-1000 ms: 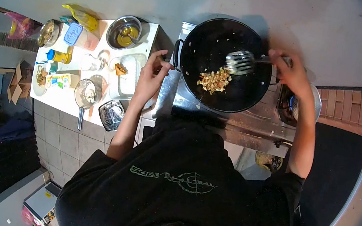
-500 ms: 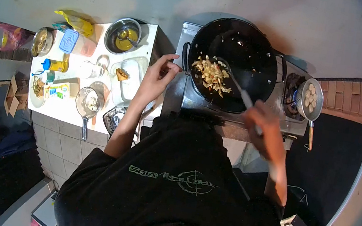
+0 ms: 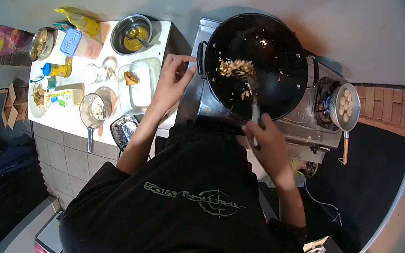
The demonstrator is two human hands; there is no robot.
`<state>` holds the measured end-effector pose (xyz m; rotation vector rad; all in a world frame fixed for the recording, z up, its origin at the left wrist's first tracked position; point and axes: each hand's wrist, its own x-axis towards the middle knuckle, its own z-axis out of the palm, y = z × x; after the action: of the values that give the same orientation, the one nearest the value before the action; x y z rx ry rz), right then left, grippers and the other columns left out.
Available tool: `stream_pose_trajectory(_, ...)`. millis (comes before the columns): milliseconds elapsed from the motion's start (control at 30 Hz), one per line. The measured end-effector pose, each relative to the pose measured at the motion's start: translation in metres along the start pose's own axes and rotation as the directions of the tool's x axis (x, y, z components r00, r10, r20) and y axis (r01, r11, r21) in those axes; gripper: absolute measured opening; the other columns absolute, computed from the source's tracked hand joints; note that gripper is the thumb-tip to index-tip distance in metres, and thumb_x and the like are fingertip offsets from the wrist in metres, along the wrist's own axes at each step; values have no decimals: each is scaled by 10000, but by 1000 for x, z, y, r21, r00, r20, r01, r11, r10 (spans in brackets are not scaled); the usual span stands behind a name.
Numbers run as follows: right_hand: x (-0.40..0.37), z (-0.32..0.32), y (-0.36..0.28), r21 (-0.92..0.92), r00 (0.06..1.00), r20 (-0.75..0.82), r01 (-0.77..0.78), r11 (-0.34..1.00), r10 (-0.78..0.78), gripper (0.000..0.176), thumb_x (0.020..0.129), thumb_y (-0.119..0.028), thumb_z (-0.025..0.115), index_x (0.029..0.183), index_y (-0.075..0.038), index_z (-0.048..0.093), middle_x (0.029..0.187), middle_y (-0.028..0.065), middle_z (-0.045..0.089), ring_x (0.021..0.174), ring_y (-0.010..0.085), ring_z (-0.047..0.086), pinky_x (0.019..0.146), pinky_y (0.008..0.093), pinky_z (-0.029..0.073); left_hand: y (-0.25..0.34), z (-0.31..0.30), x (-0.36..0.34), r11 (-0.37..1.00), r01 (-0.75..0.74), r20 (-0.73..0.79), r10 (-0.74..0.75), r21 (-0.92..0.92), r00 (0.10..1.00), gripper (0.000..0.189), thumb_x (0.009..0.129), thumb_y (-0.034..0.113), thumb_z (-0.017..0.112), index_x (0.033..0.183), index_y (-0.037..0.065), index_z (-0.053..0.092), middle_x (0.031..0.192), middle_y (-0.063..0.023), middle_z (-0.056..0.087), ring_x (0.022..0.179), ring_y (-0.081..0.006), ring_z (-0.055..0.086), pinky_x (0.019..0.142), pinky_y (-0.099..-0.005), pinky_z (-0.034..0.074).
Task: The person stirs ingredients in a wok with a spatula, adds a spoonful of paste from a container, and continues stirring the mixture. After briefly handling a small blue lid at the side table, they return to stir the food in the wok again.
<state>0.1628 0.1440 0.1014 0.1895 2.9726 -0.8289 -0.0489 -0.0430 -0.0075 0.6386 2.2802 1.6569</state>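
A large black wok (image 3: 276,93) sits on the stove with chopped food (image 3: 236,67) in its left part. My right hand (image 3: 269,146) is closed around the grey handle of a spatula (image 3: 254,111), whose head is in the wok at the food. Beside the wok's left handle (image 3: 201,59), my left hand (image 3: 171,82) has its fingers bent and apart, with the fingertips close to that handle. Nothing shows in this hand; whether it touches the handle is hard to tell.
A strainer with round pieces (image 3: 346,106) rests over the right burner. The white table (image 3: 68,121) at left holds a steel bowl (image 3: 131,34), a white tray (image 3: 139,92), a small pan (image 3: 94,110), a blue-lidded container (image 3: 71,42) and a yellow bottle (image 3: 57,70).
My right hand has moved left and slightly down with the spatula, now more upright. The food has shifted up and bunched together. The whole view has shifted slightly.
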Motion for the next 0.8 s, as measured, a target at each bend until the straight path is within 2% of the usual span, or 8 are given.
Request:
stream_pose_trajectory(100,-1,-14,-13,-42,998,-67,-7,999,4,128,943,-189,655,962,-82,586,858,152,501,686,344,602,586,452,469,3,2,1,998,-32,-41,34,53,999,160,922,75,667,1076,31,659,834,-21,466,691,-93,451,606,-254,389)
stream_pose_trajectory(200,-12,-16,-36,79,998,-65,7,997,-1,152,919,-179,686,953,-67,589,863,146,514,688,334,605,571,438,472,-16,7,2,995,76,-4,-76,-67,997,104,939,112,664,974,22,626,701,1,457,621,-77,406,560,-263,349)
stream_pose_trajectory(300,5,3,-47,179,996,-88,-6,984,23,132,918,-160,680,949,-66,592,843,143,512,695,337,610,576,437,475,-18,15,1,998,62,-39,-63,-24,997,168,959,161,653,911,16,585,610,15,435,577,-71,373,538,-266,327)
stream_pose_trajectory(367,24,25,-31,195,991,-129,-14,981,39,123,920,-145,671,960,-62,591,839,152,519,705,334,615,582,436,480,-19,18,1,997,60,-29,-61,-45,998,194,965,180,650,901,10,582,614,8,440,582,-74,375,538,-270,326)
stream_pose_trajectory(467,47,33,-12,177,921,-378,-30,984,96,112,912,-109,675,945,-42,592,786,163,535,648,326,605,571,425,472,-13,18,4,996,82,-8,-82,-35,997,233,973,203,644,874,3,579,617,-5,445,587,-77,376,539,-276,325)
stream_pose_trajectory(700,54,29,-39,276,876,-478,77,958,67,104,894,-48,683,907,-25,583,745,169,541,625,329,606,538,415,456,-14,18,5,998,68,-6,-68,-2,998,261,981,206,631,846,-11,579,616,-18,453,589,-83,379,539,-284,327)
stream_pose_trajectory(767,66,45,-23,272,901,-416,-4,962,122,99,896,-56,680,914,-25,587,772,177,572,632,334,613,552,415,470,-13,15,5,995,98,31,-98,12,995,251,989,216,629,880,-8,598,660,2,478,634,-68,400,571,-261,342)
stream_pose_trajectory(800,72,52,-8,241,863,-489,-9,970,129,92,904,-65,673,910,-22,592,786,183,585,645,340,617,563,415,475,-13,14,5,991,129,60,-130,24,990,245,997,226,627,913,-5,617,704,22,503,679,-54,420,604,-238,357)
